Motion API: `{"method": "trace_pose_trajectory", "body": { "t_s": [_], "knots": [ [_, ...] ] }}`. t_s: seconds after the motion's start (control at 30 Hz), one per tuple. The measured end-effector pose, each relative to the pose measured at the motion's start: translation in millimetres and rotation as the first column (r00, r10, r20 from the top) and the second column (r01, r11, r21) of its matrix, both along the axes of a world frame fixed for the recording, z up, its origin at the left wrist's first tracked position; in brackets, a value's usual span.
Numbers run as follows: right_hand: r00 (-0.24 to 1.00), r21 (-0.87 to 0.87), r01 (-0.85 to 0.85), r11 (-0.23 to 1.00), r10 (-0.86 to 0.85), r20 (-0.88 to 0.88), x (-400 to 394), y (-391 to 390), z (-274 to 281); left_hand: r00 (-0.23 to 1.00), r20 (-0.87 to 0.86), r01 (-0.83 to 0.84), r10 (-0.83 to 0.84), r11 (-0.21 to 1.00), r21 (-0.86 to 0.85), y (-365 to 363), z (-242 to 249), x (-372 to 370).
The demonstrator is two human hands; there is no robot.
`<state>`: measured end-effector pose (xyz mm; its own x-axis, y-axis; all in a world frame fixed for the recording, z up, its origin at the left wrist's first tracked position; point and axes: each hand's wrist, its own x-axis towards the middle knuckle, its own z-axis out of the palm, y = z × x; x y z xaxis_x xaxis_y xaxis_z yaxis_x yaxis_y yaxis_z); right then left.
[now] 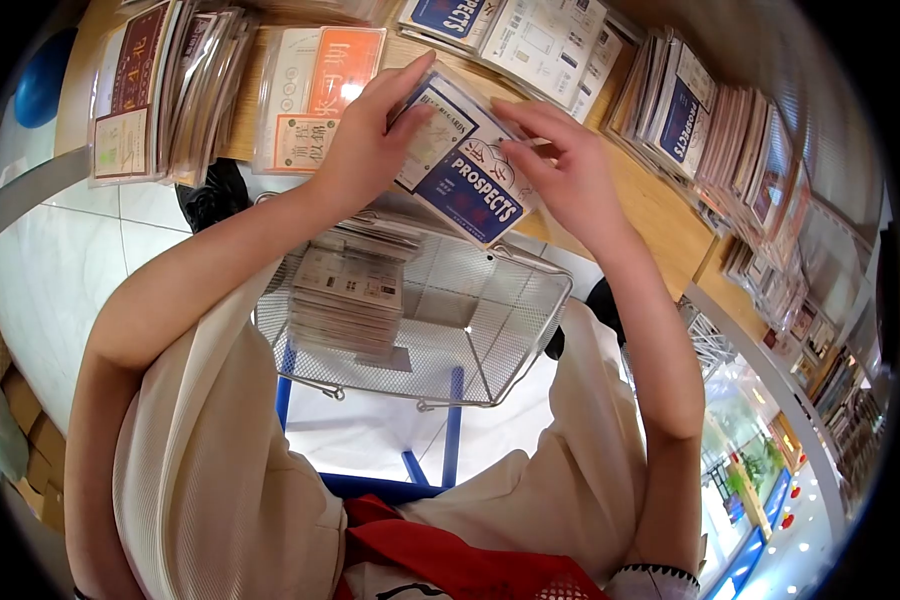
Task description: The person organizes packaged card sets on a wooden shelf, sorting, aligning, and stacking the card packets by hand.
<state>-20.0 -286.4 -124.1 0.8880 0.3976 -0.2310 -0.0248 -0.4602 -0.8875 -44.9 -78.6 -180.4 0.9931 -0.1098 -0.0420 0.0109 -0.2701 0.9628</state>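
Note:
A flat pack in clear plastic [470, 190], printed dark blue with the word PROSPECTS beside a cream panel, is held tilted above the front edge of the wooden shelf. My left hand [375, 130] grips its upper left side, thumb lying across the front. At the upper right edge, my right hand [560, 160] holds it with bent fingers and thumb. Below hangs a silver wire mesh basket [500, 330], with a stack of similar plastic-wrapped packs [345, 300] in its left part.
An orange and white pack [320, 100] lies on the wooden shelf [240, 135]. Upright packs [170, 95] stand at left, more [715, 130] at right. White packs [545, 50] lie at the back. Blue stool bars [452, 430] show under the basket.

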Motion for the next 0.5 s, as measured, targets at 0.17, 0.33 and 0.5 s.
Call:
{"method": "trace_pose_trajectory", "body": {
  "t_s": [0.17, 0.33, 0.5],
  "knots": [
    [0.999, -0.001, 0.032, 0.999, -0.032, 0.02, -2.5, 14.3, -8.4, 0.994, 0.112, -0.014, 0.012, 1.0, 0.015, 0.0, -4.4, -2.4],
    [0.998, 0.015, 0.057, 0.998, -0.057, -0.022, -1.2, 14.4, -9.8, 0.999, 0.045, 0.006, -0.007, 1.0, 0.023, 1.9, 5.0, -4.9],
    [0.961, 0.134, 0.253, 0.958, -0.232, -0.153, -4.3, 14.7, -13.6, 0.995, -0.089, -0.05, 0.041, 0.994, -0.1, 0.6, 8.8, -5.3]
  ]
}}
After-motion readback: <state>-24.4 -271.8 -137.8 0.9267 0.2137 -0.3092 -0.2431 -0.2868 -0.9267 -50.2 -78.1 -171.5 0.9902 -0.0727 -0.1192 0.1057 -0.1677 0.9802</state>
